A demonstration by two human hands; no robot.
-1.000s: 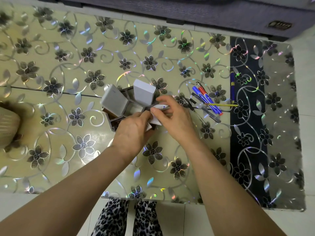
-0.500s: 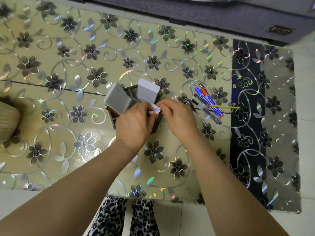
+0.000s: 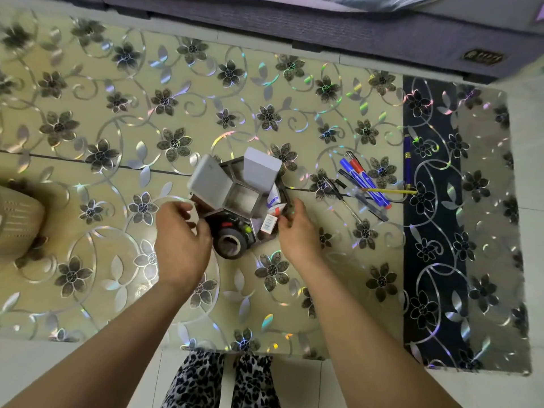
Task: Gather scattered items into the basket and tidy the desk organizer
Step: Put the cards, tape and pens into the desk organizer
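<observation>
A dark grey desk organizer stands mid-table. In it are a grey flat box, a white box, a white tube, a small white carton and a dark tape roll at its near corner. My left hand is just left of the organizer, fingers apart and holding nothing. My right hand is at its right side, fingertips by the edge, also holding nothing. Several pens and markers and a yellow pencil lie to the right. A beige basket shows at the left edge.
A dark blue pen lies on the black strip of the table cover. A grey sofa runs along the far side. The table's near edge is just above leopard-print trousers.
Both hands were together over the organizer, pushing the white tube in. They have drawn apart to its two sides, and the tube stays in the organizer. The tape roll is uncovered.
</observation>
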